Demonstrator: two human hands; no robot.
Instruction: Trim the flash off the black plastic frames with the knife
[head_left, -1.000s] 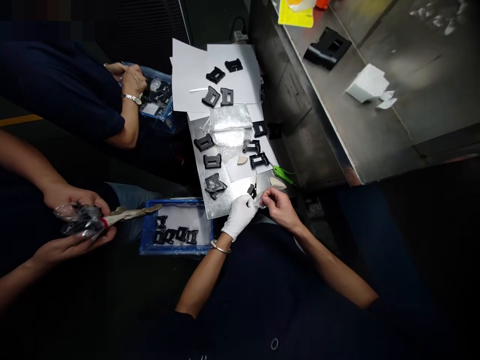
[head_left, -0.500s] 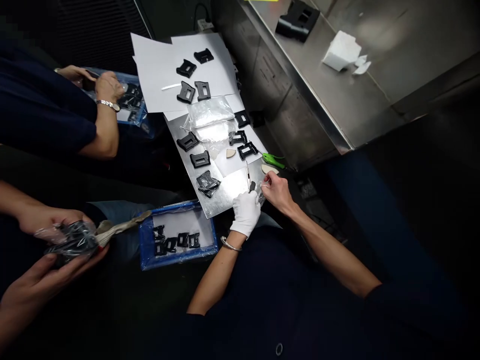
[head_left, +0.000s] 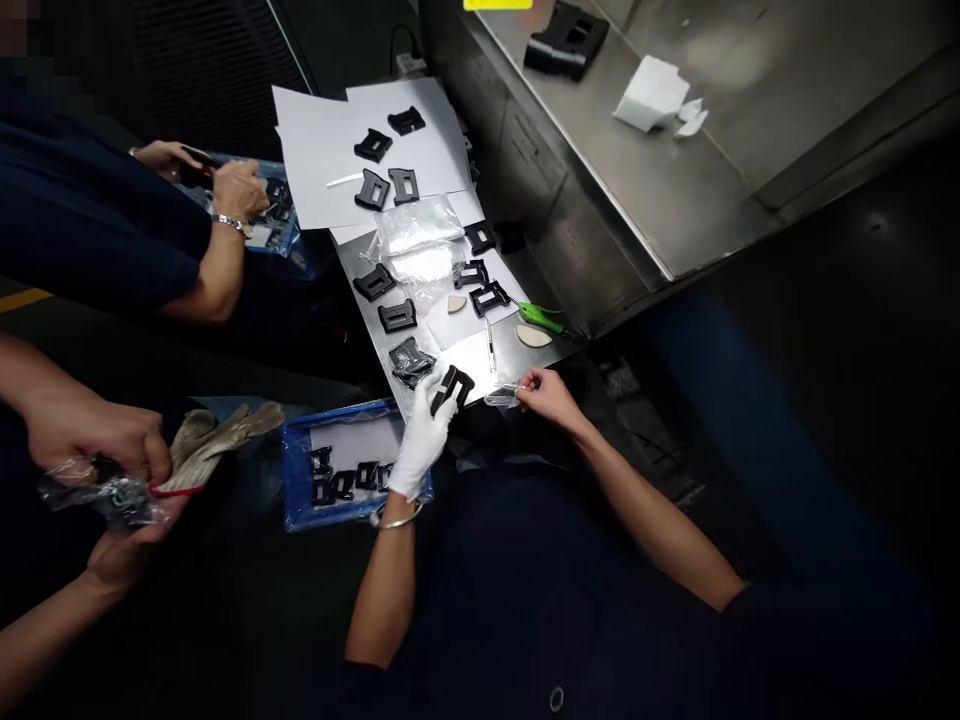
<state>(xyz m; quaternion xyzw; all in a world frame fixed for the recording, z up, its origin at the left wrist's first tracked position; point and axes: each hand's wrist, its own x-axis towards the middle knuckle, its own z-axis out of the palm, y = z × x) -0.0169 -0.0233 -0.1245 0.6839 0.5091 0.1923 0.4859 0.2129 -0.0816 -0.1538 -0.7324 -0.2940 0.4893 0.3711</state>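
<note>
A white glove covers my left hand, whose fingers are closed on a black plastic part at the near edge of the metal table. My bare right hand pinches a clear plastic bag to the right of that part. Beyond my hands lie a thin cutter, a beige pad and green-handled pliers. More black parts rest around a pile of clear bags and on white paper.
A blue tray with several black parts stands left of my left forearm. Two people work at the left, one over another tray, one holding bagged parts and a glove. A steel counter rises at the right.
My left hand has moved left, away from my right hand, and the black part in it now shows clearly. The bag in my right hand is more visible. The nearer person's hands have shifted.
</note>
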